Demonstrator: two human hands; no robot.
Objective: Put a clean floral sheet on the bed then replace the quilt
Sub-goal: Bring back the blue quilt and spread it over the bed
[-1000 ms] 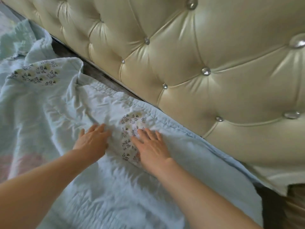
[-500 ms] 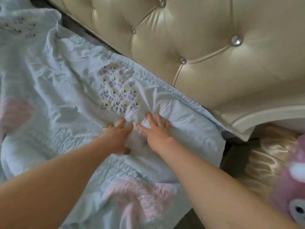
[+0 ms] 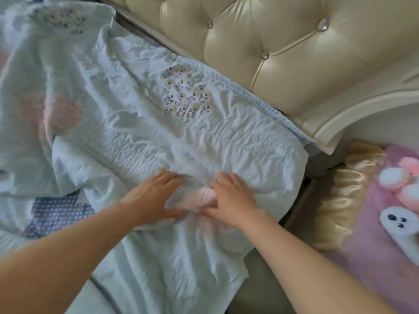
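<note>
A pale blue quilt (image 3: 229,141) with sewn-on patches lies crumpled across the bed, its top edge against the headboard. A floral patch (image 3: 187,96) sits near that edge, with a pink patch (image 3: 61,114) further left. My left hand (image 3: 154,197) and my right hand (image 3: 233,199) rest side by side on the quilt, fingers extended and pressing down on the fabric. A small ridge of quilt with a pink patch is bunched between them. No separate floral sheet can be made out under the quilt.
The cream tufted headboard (image 3: 283,46) runs diagonally across the top. Beside the bed on the right lie a gold satin cushion (image 3: 340,191) and a pink plush toy (image 3: 390,214). A navy dotted patch (image 3: 56,211) shows at the lower left.
Both hands have slid down the quilt away from the headboard and past the floral patch. My view has shifted right, bringing the bed's corner and the plush toy into sight.
</note>
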